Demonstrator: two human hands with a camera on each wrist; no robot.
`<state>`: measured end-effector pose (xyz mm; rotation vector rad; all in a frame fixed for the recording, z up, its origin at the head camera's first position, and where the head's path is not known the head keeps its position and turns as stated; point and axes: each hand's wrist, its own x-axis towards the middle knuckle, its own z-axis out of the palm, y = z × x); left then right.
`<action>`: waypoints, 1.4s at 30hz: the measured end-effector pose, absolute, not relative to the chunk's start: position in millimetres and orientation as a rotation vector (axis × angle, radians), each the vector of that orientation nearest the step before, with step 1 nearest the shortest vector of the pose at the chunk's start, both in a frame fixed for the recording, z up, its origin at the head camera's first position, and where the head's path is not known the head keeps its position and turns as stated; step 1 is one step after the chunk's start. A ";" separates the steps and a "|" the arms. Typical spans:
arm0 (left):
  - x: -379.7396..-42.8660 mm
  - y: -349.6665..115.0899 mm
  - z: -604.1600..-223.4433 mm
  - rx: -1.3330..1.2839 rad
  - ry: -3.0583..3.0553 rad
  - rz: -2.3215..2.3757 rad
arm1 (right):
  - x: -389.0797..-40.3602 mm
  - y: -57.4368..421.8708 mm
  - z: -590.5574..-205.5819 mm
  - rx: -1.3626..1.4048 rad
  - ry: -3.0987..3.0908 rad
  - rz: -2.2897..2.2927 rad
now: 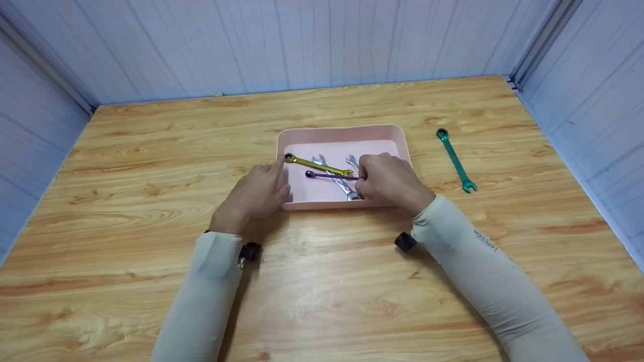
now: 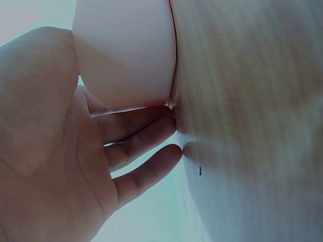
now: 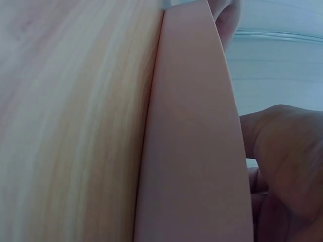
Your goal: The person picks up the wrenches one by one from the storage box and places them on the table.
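My right hand [image 1: 390, 181] pinches one end of a purple wrench [image 1: 327, 175] over a pink tray [image 1: 342, 205]. Its ring end points left, and the held end is hidden by my fingers. My left hand [image 1: 254, 193] holds the tray at its left front corner. In the left wrist view, the fingers [image 2: 144, 174] reach down outside the tray wall to the tabletop, with the thumb at the rim. A yellow-green wrench [image 1: 317, 165] lies in the tray across a silver wrench [image 1: 337, 181]. Another silver wrench [image 1: 351, 161] is partly covered by my right hand.
A green wrench [image 1: 456, 161] lies on the wooden table [image 1: 322, 281], to the right of the tray. Pale panelled walls [image 1: 312, 45] stand behind the table and at both sides. Each wrist wears a small black camera [image 1: 405, 242].
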<state>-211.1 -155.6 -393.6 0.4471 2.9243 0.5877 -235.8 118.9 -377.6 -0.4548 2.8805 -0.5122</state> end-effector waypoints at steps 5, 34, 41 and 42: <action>-210.9 -154.5 -393.6 0.422 2.917 0.588 | -234.6 120.5 -377.6 -0.519 2.879 -0.529; -211.6 -154.2 -392.4 0.403 2.926 0.564 | -237.2 127.7 -374.8 -0.638 2.940 -0.545; -211.1 -153.7 -393.0 0.372 2.898 0.575 | -237.2 130.1 -374.1 -0.641 2.927 -0.520; -210.9 -153.8 -393.0 0.375 2.901 0.577 | -237.3 130.3 -374.4 -0.645 2.929 -0.523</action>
